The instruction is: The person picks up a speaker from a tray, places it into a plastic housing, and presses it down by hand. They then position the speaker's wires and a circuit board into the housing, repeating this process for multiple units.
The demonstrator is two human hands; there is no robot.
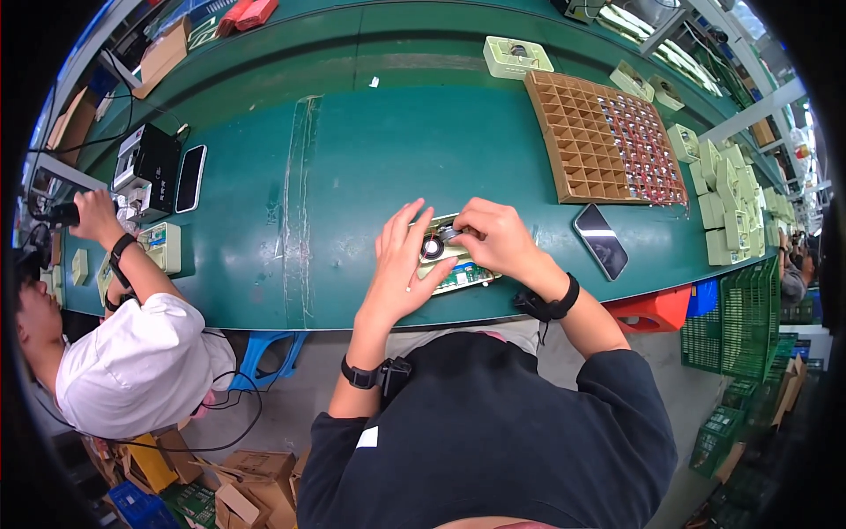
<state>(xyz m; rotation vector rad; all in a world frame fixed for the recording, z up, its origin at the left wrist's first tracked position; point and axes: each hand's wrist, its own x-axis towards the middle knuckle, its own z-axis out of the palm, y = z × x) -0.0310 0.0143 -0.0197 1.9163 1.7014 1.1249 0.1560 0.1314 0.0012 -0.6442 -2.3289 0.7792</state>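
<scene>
A pale green plastic housing [484,275] lies on the bench in front of me, with a green circuit board [460,277] inside its near part. A round black speaker [432,248] with a pale centre sits at the housing's left end. My left hand [398,263] is open against that end, fingers stretched out and thumb reaching over the housing. Above the housing, my right hand [500,236] is closed in a pinch on a small round grey metallic part [448,233], just right of the black speaker. Its fingers partly cover this part.
A cardboard divider tray [573,145], partly filled with wired parts, stands far right, a phone [602,242] before it. Pale green housings [728,207] are stacked rightward; another housing [517,57] is at the back. Left, a co-worker [145,361] sits near a black device [148,172].
</scene>
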